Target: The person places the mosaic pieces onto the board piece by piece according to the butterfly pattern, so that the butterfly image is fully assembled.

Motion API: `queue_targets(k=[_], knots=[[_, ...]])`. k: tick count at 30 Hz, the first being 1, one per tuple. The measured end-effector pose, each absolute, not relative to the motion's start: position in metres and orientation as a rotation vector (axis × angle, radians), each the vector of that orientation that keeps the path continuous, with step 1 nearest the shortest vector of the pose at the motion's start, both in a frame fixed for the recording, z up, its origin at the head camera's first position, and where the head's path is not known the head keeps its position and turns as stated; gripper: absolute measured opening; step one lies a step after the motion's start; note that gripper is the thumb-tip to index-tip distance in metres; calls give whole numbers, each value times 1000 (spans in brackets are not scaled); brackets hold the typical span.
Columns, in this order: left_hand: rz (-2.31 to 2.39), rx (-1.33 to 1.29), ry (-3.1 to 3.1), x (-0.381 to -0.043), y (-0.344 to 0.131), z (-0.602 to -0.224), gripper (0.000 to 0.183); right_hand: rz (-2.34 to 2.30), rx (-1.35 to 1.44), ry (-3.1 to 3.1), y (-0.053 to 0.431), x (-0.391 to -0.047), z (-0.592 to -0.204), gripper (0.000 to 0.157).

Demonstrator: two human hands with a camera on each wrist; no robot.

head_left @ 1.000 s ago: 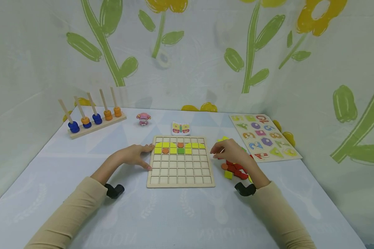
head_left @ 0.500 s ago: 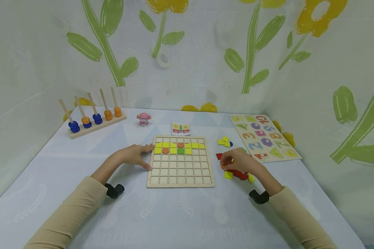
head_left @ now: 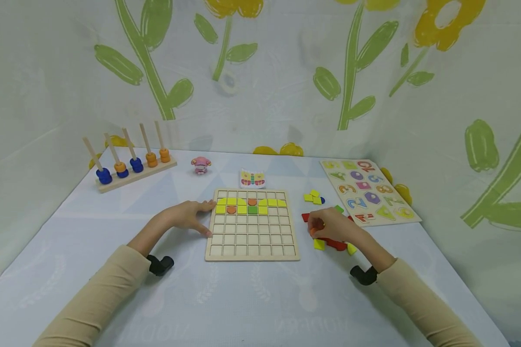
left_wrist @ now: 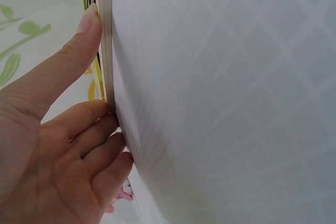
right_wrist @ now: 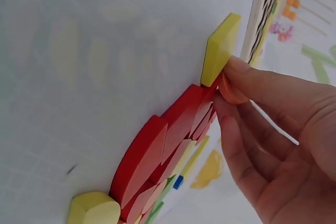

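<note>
A wooden grid board (head_left: 253,236) lies at mid-table, its upper rows holding yellow pieces, two orange discs and a green square. My left hand (head_left: 187,215) rests along its left edge, thumb and fingertips against the wooden side, which also shows in the left wrist view as the board's edge (left_wrist: 106,40). Right of the board, my right hand (head_left: 332,225) pinches an orange disc (right_wrist: 231,92) between thumb and fingers, low over the pile. Beside the disc lie a yellow square (right_wrist: 220,51) and several red pieces (right_wrist: 140,161); the hand hides part of this pile in the head view.
A butterfly picture card (head_left: 252,179) stands behind the board. Further off are a pink figurine (head_left: 200,165) and a peg stacker (head_left: 134,174) with blue and orange beads. A number puzzle board (head_left: 369,190) lies at right, near small yellow pieces (head_left: 311,197).
My right hand has moved from beside the board's right edge down and right to the pile, where it now pinches the orange disc. The left hand stays at the board.
</note>
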State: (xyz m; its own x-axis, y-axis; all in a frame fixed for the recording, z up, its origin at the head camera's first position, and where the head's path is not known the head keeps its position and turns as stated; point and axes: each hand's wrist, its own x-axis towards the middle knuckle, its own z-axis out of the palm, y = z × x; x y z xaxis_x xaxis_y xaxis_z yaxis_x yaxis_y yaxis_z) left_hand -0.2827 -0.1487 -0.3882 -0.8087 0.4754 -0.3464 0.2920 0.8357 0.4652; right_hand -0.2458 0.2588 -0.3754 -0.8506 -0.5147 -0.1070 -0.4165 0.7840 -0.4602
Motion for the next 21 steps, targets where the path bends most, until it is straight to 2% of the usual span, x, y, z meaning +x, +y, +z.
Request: queue_targets(k=[8,21], knots=[[553,565,2560,-282,-148,-387,99,-679,-768,2774,257,-250,-366,7],[529,543,2560,-283,-148,-388,100,-844,-873,2789,227,-266,-367,9]])
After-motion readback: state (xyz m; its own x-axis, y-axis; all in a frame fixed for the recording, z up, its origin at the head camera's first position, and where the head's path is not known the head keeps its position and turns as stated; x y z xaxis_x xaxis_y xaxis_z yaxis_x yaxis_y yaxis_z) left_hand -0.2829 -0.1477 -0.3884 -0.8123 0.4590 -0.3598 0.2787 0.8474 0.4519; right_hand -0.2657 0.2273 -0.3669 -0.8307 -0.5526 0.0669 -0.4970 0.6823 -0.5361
